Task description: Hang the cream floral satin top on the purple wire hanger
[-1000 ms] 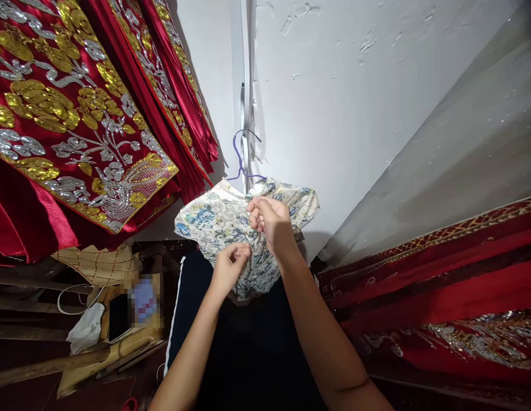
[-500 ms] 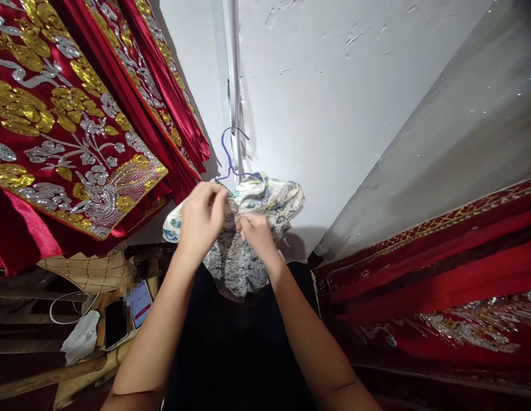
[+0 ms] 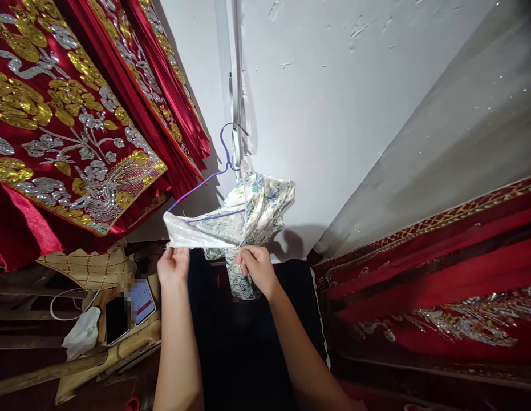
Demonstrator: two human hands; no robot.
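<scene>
A pale garment with a blue, yellow and grey floral print (image 3: 265,197) hangs on a purple wire hanger (image 3: 197,189). The hanger's hook rests on a metal strip on the wall, and its left arm is bare. My left hand (image 3: 174,267) pinches the garment's edge at the lower left. My right hand (image 3: 257,265) is closed on the same edge near the garment's middle. Between both hands the edge is stretched in a nearly straight line. Below my right hand a crumpled part of the cloth dangles.
Red cloths with gold and silver embroidery (image 3: 94,142) hang at the left. Two phones (image 3: 117,321) and a crumpled white tissue (image 3: 82,333) lie on a wooden seat at the lower left. More red embroidered fabric (image 3: 436,279) is at the right, below a plastic-like sheet (image 3: 440,148).
My left hand has moved left and down and now holds the garment's edge. The cloth's left side has opened out, baring the hanger's left arm. My right hand is slightly lower.
</scene>
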